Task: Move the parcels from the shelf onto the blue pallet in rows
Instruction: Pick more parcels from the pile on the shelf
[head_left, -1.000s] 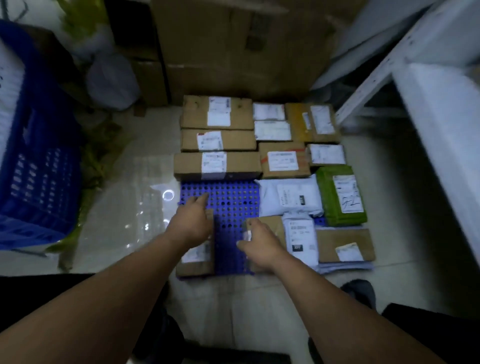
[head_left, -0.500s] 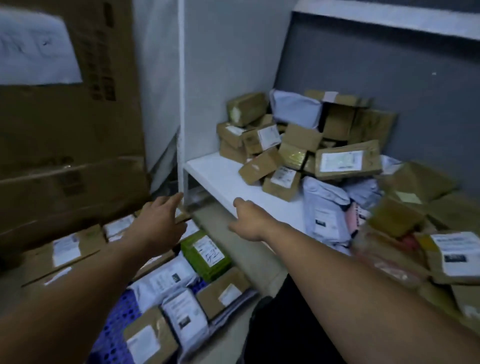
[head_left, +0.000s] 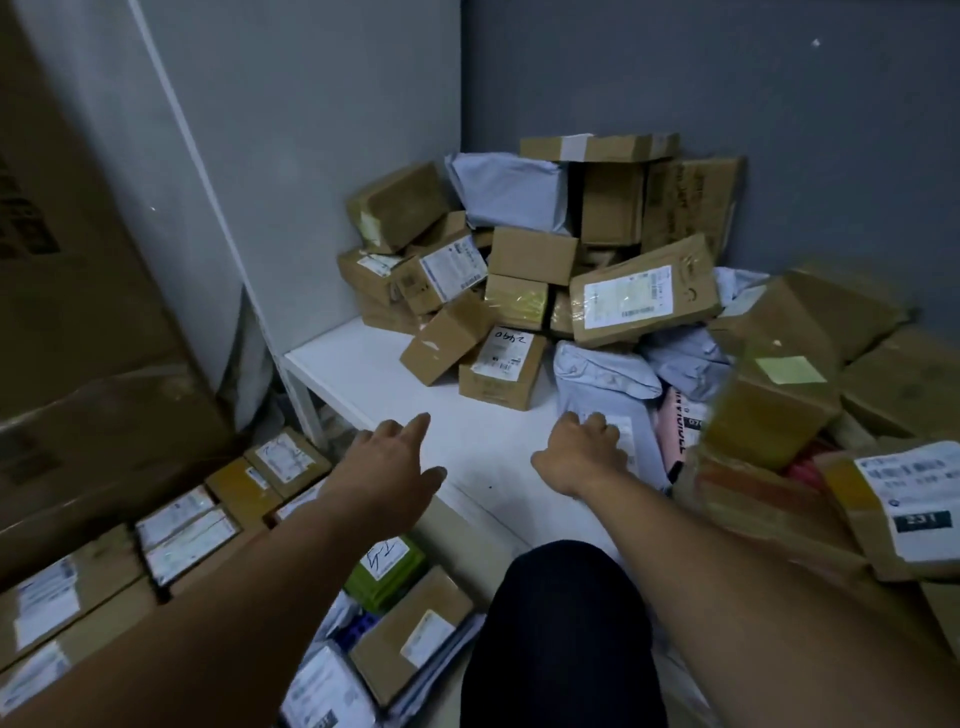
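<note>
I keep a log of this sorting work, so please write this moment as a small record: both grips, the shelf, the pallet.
shelf: white, heap of parcels at its back
left grip: open, fingers straight, over the shelf's front edge, holding nothing
right grip: fingers curled at the grey bag; hold unclear
pallet: blue, little shows between green parcel and brown box

Dim room; a pale grey wall (head_left: 311, 156) meets a darker grey wall (head_left: 727, 78) in a corner; large cardboard cartons (head_left: 78, 312) stand at far left.
</note>
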